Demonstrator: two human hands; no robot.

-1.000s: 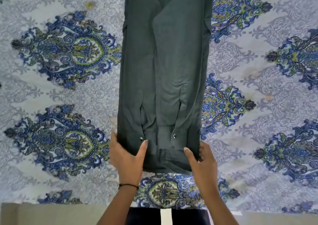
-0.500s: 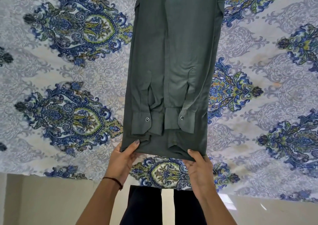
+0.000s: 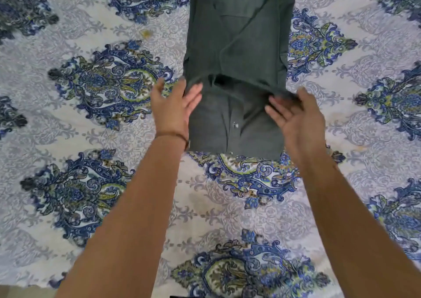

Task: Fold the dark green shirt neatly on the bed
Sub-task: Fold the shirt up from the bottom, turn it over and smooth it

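Lying as a long narrow strip on the bed sheet (image 3: 68, 124), the dark green shirt (image 3: 237, 54) has its near end turned over onto itself; the fold's loose edge runs across between the two hands. Sheet: pale, with blue-green paisley medallions, filling the head view. Left hand (image 3: 175, 108): fingers extended, fingertips at the left corner of the folded edge. Right hand (image 3: 296, 115): fingers spread, tips at the right corner. Motion blur; whether either hand pinches cloth, cannot tell. Thin band (image 3: 173, 134) on left wrist.
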